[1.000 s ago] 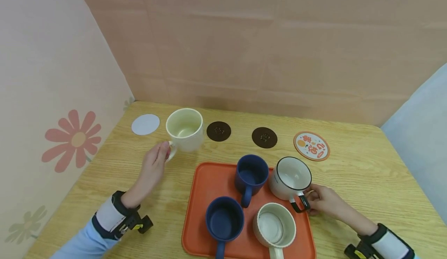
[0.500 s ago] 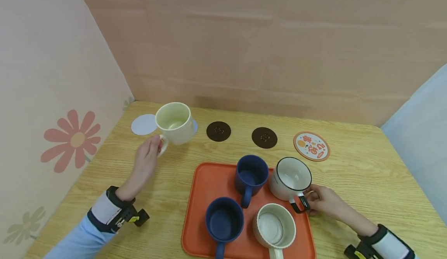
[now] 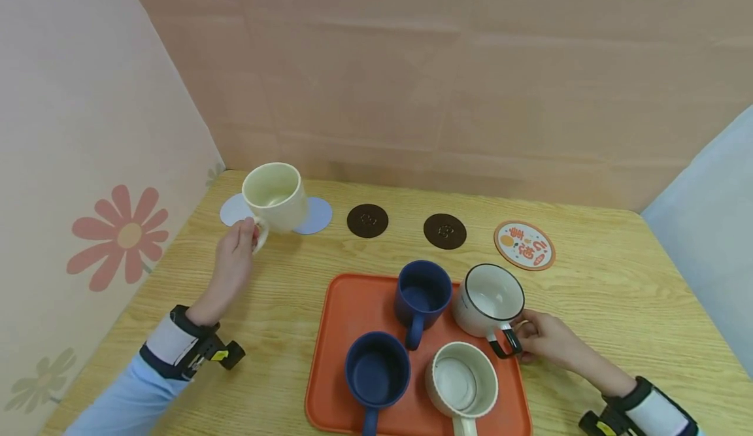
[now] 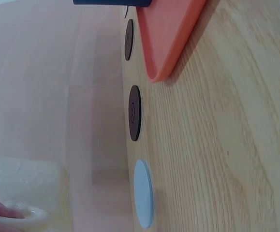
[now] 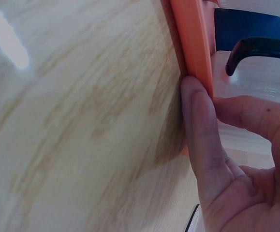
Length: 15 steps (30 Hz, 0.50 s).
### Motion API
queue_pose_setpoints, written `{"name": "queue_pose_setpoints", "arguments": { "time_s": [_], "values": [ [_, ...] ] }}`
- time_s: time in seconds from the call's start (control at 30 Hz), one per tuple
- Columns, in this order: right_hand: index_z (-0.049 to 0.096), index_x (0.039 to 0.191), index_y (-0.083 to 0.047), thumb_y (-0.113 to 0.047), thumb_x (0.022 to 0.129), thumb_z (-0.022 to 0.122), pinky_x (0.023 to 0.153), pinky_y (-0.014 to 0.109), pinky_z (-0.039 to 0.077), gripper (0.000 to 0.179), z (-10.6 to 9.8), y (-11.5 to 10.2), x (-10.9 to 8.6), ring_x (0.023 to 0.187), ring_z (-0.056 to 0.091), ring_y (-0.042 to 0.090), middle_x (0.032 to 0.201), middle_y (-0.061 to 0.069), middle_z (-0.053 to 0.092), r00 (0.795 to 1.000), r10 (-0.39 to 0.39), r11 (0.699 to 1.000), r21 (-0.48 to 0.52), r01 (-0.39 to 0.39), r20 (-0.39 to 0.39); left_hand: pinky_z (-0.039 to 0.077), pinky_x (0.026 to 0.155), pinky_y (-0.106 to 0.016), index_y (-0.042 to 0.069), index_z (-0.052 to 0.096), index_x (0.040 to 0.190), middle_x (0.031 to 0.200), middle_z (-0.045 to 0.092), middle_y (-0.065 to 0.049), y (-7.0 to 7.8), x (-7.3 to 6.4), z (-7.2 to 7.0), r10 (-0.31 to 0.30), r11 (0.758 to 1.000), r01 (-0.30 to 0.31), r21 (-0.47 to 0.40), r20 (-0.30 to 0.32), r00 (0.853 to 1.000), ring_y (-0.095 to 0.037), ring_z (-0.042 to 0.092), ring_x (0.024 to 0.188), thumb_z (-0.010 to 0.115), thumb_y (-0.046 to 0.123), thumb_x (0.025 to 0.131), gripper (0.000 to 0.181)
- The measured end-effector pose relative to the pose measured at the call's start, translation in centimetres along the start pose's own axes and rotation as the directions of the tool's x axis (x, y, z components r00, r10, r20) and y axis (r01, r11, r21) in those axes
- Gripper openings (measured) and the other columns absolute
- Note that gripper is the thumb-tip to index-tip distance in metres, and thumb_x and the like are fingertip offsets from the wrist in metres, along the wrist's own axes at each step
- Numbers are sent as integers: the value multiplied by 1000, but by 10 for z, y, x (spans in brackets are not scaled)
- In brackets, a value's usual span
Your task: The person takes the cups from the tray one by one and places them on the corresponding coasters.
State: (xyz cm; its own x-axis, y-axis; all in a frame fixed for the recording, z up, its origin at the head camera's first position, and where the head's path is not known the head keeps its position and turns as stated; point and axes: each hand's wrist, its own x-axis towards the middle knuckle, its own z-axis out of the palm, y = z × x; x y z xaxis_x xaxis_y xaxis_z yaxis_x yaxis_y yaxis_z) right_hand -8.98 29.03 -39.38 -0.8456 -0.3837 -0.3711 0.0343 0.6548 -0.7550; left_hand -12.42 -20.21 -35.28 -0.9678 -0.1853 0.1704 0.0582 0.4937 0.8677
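My left hand (image 3: 232, 259) pinches the handle of a pale cream mug (image 3: 276, 201), held upright above the table. In the head view it overlaps two pale round coasters; the light blue one (image 3: 316, 216) shows to its right, the whitish one (image 3: 233, 209) to its left. The left wrist view shows the mug (image 4: 28, 183) raised, with fingertips at its handle. At the orange tray's right side, my right hand (image 3: 547, 338) pinches the tray rim (image 5: 198, 53) between thumb and fingers, beside a white mug (image 3: 491, 299) with black rim and handle.
On the orange tray (image 3: 338, 305) also stand two navy mugs, one behind (image 3: 423, 295) and one in front (image 3: 378, 370), plus a cream mug (image 3: 461, 380). Behind it lie two dark brown coasters, a left one (image 3: 367, 221) and a right one (image 3: 445, 231), and a patterned coaster (image 3: 525, 245).
My left hand has carried the cream mug leftward and slightly back, uncovering the light blue coaster and partly covering the whitish one. The right hand has stayed at the tray rim.
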Motion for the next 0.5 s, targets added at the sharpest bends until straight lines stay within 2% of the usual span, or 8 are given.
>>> {"name": "queue_pose_setpoints", "arguments": {
  "time_s": [0.3, 0.5],
  "values": [
    [50, 104, 13, -3, 83, 62, 54, 29, 55, 29, 1, 0, 0, 63, 62, 18, 78, 11, 66, 1000, 6, 1000, -3, -6, -8, 29, 63, -25, -6, 45, 92, 79, 38, -10, -10, 10, -4, -15, 1000, 17, 17, -73, 997, -16, 35, 70, 23, 29, 105, 43],
    [49, 104, 14, -3, 84, 61, 55, 29, 55, 29, 1, 2, 1, 64, 62, 18, 79, 12, 66, 1000, 3, 1000, 6, -3, -8, 29, 61, -25, -7, 45, 91, 77, 38, -9, -14, 17, -8, -9, 1000, 11, 27, -99, 995, -15, 35, 67, 23, 28, 105, 43]
  ]
}}
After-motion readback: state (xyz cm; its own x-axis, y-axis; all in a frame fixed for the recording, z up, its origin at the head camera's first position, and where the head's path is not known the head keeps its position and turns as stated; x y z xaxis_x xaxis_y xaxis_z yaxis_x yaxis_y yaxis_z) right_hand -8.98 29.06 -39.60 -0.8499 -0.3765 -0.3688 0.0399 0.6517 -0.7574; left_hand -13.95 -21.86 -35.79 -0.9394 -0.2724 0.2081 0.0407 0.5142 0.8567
